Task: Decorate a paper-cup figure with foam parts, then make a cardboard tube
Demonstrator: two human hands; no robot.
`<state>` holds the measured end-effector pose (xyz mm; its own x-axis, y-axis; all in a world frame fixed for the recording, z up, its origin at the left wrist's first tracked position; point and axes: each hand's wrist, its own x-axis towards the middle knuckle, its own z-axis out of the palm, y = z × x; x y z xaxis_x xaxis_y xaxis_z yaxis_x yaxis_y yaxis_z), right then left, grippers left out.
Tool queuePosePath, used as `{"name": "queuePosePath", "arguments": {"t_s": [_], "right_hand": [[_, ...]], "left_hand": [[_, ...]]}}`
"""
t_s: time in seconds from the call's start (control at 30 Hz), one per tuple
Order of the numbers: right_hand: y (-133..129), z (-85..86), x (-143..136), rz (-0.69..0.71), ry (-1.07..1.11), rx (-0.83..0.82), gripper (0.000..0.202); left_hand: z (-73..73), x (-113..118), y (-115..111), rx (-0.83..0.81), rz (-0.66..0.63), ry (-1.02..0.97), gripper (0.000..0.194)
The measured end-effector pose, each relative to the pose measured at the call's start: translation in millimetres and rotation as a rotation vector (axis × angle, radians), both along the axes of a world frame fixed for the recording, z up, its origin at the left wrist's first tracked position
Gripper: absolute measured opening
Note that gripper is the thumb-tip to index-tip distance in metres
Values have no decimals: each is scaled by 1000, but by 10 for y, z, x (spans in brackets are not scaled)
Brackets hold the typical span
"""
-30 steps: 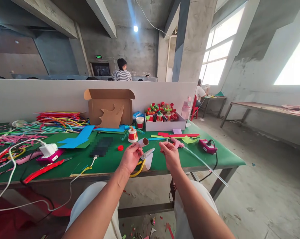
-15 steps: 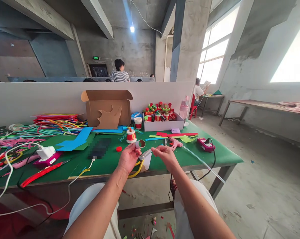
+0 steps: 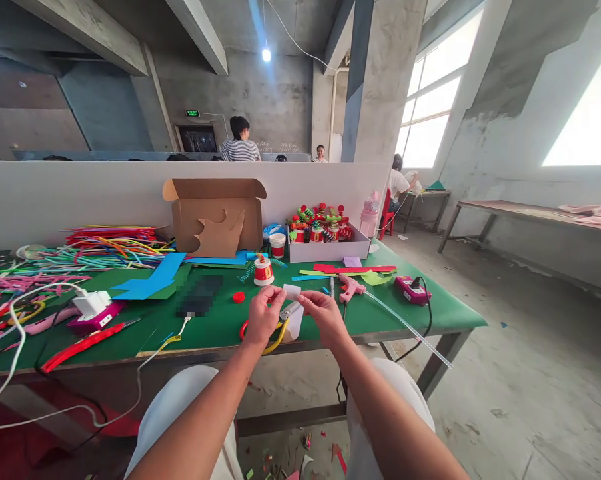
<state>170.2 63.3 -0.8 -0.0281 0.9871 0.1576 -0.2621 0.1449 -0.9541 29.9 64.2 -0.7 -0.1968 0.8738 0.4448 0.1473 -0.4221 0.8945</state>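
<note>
A small white paper roll point(image 3: 291, 291) is pinched between the fingertips of my left hand point(image 3: 265, 313) and my right hand point(image 3: 323, 313), one at each end. Below the roll, scissors with yellow handles point(image 3: 279, 337) lie at the table's front edge, on a white curved piece point(image 3: 294, 324). Beyond my left hand stands a red and white paper cup point(image 3: 263, 272). A small red cap point(image 3: 238, 297) is to its left. The pink glue gun point(image 3: 351, 288) with a long clear stick lies to the right of my right hand.
A white box point(image 3: 330, 251) of finished cup figures stands at the back, beside an open cardboard box point(image 3: 215, 220). Pipe cleaners point(image 3: 115, 247), a dark phone point(image 3: 200, 297) and a white cable are on the left. A magenta power socket point(image 3: 413, 291) is at right.
The paper roll has turned from end-on to sideways. My right hand has come in to hold its right end, and both hands are closer together.
</note>
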Motion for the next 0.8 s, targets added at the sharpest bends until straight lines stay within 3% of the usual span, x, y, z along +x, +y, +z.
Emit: {"name": "queuePosePath", "arguments": {"t_s": [0.13,0.3,0.5,0.7,0.8], "right_hand": [[-15,11,-16,-31,32,26,32],[-18,-4,-60,-106,-50,113,34],[-4,-90,-147,-232,-89,116,38],[20,-34,-25,-41,-68,61,37],[19,7,32,-2,7,48,40]], "left_hand": [[36,18,-19,19,-23,53,23],[49,85,-50,-55,-93,-31,23],[-72,216,-54,-82,-10,-136,30],[-32,167,-1,-262,-176,-394,40],[-2,121,11,-258,-167,-434,43]]}}
